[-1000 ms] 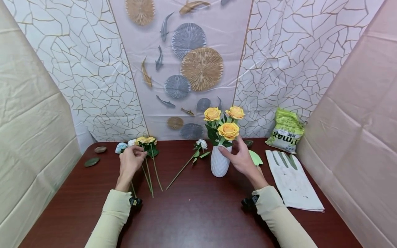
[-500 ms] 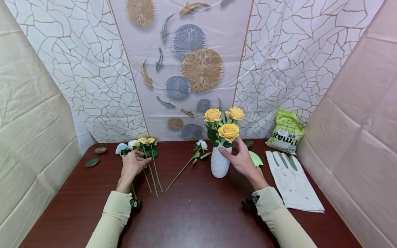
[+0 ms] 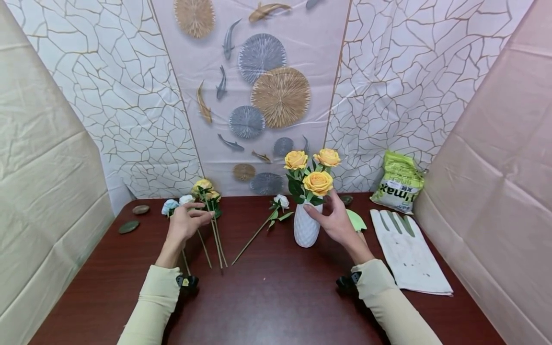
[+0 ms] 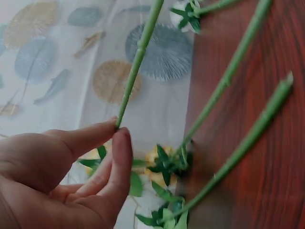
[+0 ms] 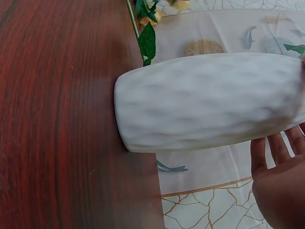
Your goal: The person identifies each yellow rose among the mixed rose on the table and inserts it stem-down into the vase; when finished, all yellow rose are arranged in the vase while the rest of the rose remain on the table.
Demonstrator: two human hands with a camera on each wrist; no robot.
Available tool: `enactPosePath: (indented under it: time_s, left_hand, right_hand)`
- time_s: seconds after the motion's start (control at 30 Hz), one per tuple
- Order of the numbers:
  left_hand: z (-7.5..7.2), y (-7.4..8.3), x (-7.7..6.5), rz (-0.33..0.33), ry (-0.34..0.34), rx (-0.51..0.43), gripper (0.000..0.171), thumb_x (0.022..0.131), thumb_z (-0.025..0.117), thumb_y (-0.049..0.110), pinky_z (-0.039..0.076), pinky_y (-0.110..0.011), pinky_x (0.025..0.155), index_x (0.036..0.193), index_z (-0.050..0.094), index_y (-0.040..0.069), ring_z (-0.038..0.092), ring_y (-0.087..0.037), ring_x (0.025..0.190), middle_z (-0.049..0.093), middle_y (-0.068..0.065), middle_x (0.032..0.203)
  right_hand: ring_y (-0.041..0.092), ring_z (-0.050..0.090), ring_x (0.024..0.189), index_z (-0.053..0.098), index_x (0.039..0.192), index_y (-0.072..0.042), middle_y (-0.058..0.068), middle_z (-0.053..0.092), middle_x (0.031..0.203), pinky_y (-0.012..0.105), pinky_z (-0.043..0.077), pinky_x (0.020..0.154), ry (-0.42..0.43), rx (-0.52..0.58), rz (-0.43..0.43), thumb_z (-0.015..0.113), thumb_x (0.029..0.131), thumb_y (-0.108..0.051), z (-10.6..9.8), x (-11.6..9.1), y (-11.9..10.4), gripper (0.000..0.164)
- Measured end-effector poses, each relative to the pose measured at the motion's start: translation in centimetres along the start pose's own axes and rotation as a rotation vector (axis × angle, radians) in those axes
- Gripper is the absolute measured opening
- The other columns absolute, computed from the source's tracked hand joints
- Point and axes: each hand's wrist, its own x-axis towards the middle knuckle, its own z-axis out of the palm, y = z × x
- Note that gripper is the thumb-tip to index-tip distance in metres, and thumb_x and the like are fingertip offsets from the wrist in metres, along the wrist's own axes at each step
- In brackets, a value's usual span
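Observation:
My left hand [image 3: 186, 223] pinches the green stem [image 4: 136, 62] of a yellow rose [image 3: 201, 185] between thumb and fingertip. That bloom stands a little higher than the second yellow rose [image 3: 213, 195] lying beside it. Next to the hand lie a white rose [image 3: 186, 199] and a light blue rose [image 3: 169, 207], their stems partly hidden under the hand. On the right, my right hand [image 3: 338, 221] grips the upper part of a white textured vase [image 3: 306, 229], thumb at the front near the rim. The vase stands upright and holds three yellow roses [image 3: 318, 183].
Between hand and vase lies a single white rose [image 3: 281, 201] with its stem toward me. Two flat stones [image 3: 128, 226] sit at the left. Right of the vase are a light green fan-shaped thing [image 3: 356, 220], a white glove [image 3: 407, 254] and a green bag [image 3: 397, 182].
My left hand has shifted slightly right, and the pinched yellow rose has risen, its stem swinging right toward the other yellow rose's stem. The right hand and vase have stayed put.

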Motion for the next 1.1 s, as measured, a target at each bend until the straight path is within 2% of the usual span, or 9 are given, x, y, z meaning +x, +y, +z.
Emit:
enactPosePath:
  time_s: [0.1, 0.17, 0.27, 0.43, 0.57, 0.67, 0.8, 0.97, 1.1]
  left_hand:
    - [0.6, 0.8, -0.2, 0.049, 0.024, -0.064, 0.051, 0.087, 0.078, 0.044, 0.055, -0.034, 0.092, 0.128, 0.065, 0.018, 0.068, -0.018, 0.108, 0.076, -0.008, 0.113]
    - [1.4, 1.3, -0.3, 0.078, 0.046, -0.132, 0.045, 0.086, 0.079, 0.043, 0.056, -0.027, 0.087, 0.122, 0.069, 0.018, 0.071, -0.012, 0.101, 0.077, -0.008, 0.110]
    - [2.8, 2.3, -0.5, 0.107, 0.061, -0.235, 0.042, 0.086, 0.080, 0.038, 0.059, -0.026, 0.084, 0.118, 0.072, 0.013, 0.073, -0.006, 0.091, 0.077, -0.010, 0.111]
    - [4.5, 4.8, -1.3, 0.163, 0.052, -0.310, 0.035, 0.087, 0.080, 0.026, 0.061, -0.032, 0.083, 0.114, 0.073, 0.004, 0.076, -0.016, 0.092, 0.075, -0.016, 0.114]
    - [5.1, 7.3, -2.4, 0.222, 0.053, -0.294, 0.030, 0.089, 0.078, 0.020, 0.061, -0.027, 0.079, 0.112, 0.074, 0.001, 0.075, -0.024, 0.098, 0.075, -0.018, 0.113]
    - [5.7, 9.0, -2.7, 0.283, 0.066, -0.319, 0.028, 0.090, 0.077, 0.016, 0.061, -0.024, 0.078, 0.112, 0.073, -0.002, 0.074, -0.030, 0.100, 0.075, -0.020, 0.111]
    - [6.8, 11.2, -2.7, 0.387, 0.100, -0.380, 0.027, 0.089, 0.078, 0.011, 0.060, -0.023, 0.078, 0.110, 0.073, -0.005, 0.073, -0.036, 0.099, 0.074, -0.023, 0.109]
    - [7.9, 14.4, -2.6, 0.539, 0.192, -0.426, 0.024, 0.086, 0.080, 0.011, 0.060, -0.028, 0.076, 0.105, 0.075, -0.003, 0.074, -0.033, 0.090, 0.076, -0.021, 0.102]
    - [8.3, 16.8, -2.7, 0.635, 0.240, -0.512, 0.023, 0.085, 0.081, 0.011, 0.060, -0.033, 0.076, 0.103, 0.076, -0.003, 0.074, -0.028, 0.086, 0.076, -0.021, 0.098]
  right_hand:
    - [0.017, 0.047, 0.141, 0.030, 0.155, -0.039, -0.010, 0.041, 0.157, 0.044, 0.044, 0.110, 0.001, -0.003, -0.002, 0.074, 0.092, -0.020, 0.0, 0.1, 0.4, 0.080]
    - [0.017, 0.047, 0.140, 0.029, 0.156, -0.039, -0.010, 0.042, 0.156, 0.041, 0.044, 0.109, 0.003, -0.010, -0.004, 0.075, 0.092, -0.019, 0.0, 0.1, 0.4, 0.081]
    - [0.018, 0.050, 0.138, 0.030, 0.156, -0.038, -0.006, 0.044, 0.156, 0.038, 0.047, 0.107, 0.004, -0.008, -0.011, 0.075, 0.091, -0.018, -0.1, 0.0, 0.4, 0.081]
    - [0.019, 0.051, 0.137, 0.028, 0.156, -0.037, -0.005, 0.044, 0.156, 0.040, 0.047, 0.107, 0.013, 0.010, -0.033, 0.074, 0.092, -0.016, -0.2, 0.4, 2.5, 0.082]
    - [0.017, 0.049, 0.139, 0.026, 0.157, -0.037, -0.009, 0.042, 0.157, 0.044, 0.045, 0.110, 0.013, 0.009, -0.044, 0.074, 0.092, -0.015, -0.1, 0.5, 3.2, 0.084]
    - [0.017, 0.050, 0.138, 0.026, 0.157, -0.037, -0.010, 0.043, 0.156, 0.046, 0.045, 0.109, 0.012, 0.016, -0.043, 0.074, 0.092, -0.016, -0.1, 0.4, 3.3, 0.084]
    - [0.016, 0.050, 0.137, 0.027, 0.157, -0.038, -0.010, 0.044, 0.155, 0.044, 0.046, 0.109, 0.019, 0.009, -0.031, 0.074, 0.092, -0.016, -0.1, 0.3, 3.5, 0.083]
    - [0.017, 0.049, 0.139, 0.028, 0.156, -0.038, -0.009, 0.044, 0.156, 0.045, 0.045, 0.109, 0.022, 0.009, -0.027, 0.075, 0.092, -0.017, 0.0, 0.3, 3.5, 0.082]
    - [0.018, 0.048, 0.139, 0.029, 0.156, -0.037, -0.007, 0.044, 0.156, 0.044, 0.046, 0.108, 0.011, 0.021, -0.024, 0.074, 0.092, -0.016, 0.1, 0.4, 3.0, 0.081]
